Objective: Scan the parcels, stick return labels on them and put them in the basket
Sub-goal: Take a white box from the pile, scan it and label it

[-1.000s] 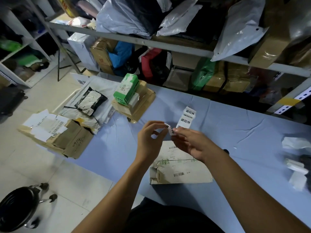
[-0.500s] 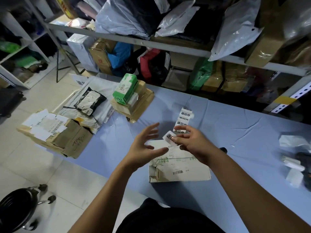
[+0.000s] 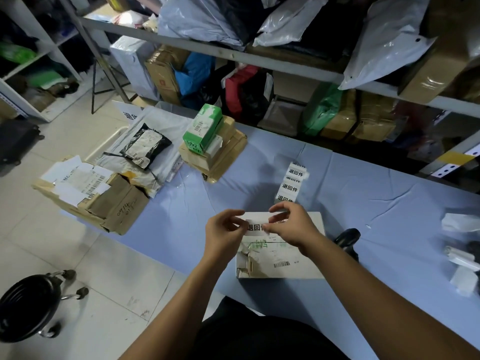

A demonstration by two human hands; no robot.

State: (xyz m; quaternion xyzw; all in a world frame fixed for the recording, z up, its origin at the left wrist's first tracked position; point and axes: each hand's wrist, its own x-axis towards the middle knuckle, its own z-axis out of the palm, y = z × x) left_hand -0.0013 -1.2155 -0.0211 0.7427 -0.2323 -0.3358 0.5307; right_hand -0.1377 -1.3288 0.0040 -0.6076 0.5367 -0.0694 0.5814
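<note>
Over white box (image 3: 309, 268), L hand (image 3: 223, 235) & R hand (image 3: 293, 227) each pinch 1 return label (image 3: 255, 226).

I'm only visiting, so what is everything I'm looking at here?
white parcel: one, white, on the table, near edge
return label: one, white with black print, over the white parcel
label strip: one, white, just beyond the right hand
brown box stack: one, brown, table's left end
green box: one, green, atop the brown box stack
black pouch: one, black, on a grey mailer
stool: one, black, floor, lower left
table: one, blue cloth, centre
left hand: one, pinches the label's left end
right hand: one, pinches its right end
</note>
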